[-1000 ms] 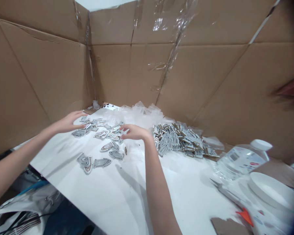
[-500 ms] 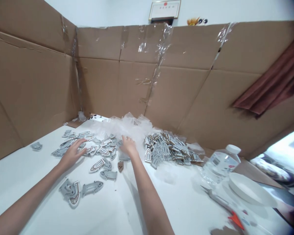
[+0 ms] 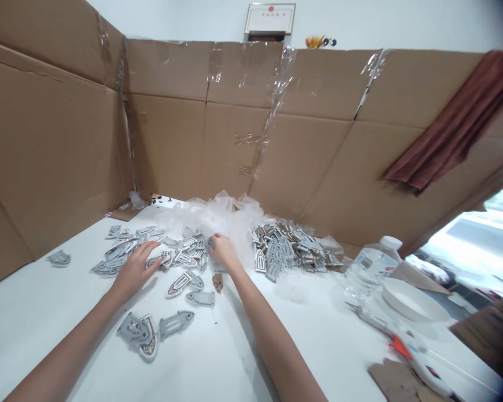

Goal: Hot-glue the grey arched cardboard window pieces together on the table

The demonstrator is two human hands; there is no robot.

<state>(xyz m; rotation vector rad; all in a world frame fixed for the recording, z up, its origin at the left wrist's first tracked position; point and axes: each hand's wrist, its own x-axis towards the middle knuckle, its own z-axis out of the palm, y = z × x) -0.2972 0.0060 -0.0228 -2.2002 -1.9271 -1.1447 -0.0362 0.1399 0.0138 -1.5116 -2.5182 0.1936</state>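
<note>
Flat grey and white arch-shaped pieces (image 3: 186,259), some with brown scroll patterns, lie in a loose heap on the white table (image 3: 218,357). At the heap's near left side is my left hand (image 3: 137,269), its thumb and fingers apart around a patterned piece (image 3: 166,258), not closed on it. My right hand (image 3: 223,250) is at the heap's right edge with fingers curled inward at the grey pieces; what is between them is hidden. Closer to me lie a patterned piece (image 3: 179,285), a plain grey one (image 3: 200,299) and a small brown piece (image 3: 217,283).
Behind the heap are crumpled clear plastic bags (image 3: 222,209). To the right are a second pile of pieces (image 3: 291,248), a clear plastic bottle (image 3: 371,268), a white tape roll (image 3: 414,298) and a glue gun (image 3: 406,349). Cardboard walls (image 3: 171,145) enclose the back and left.
The view has shifted slightly. My right hand's fingers have curled in at the heap's edge, while my left hand has moved a little right and nearer me, its fingers still apart.
</note>
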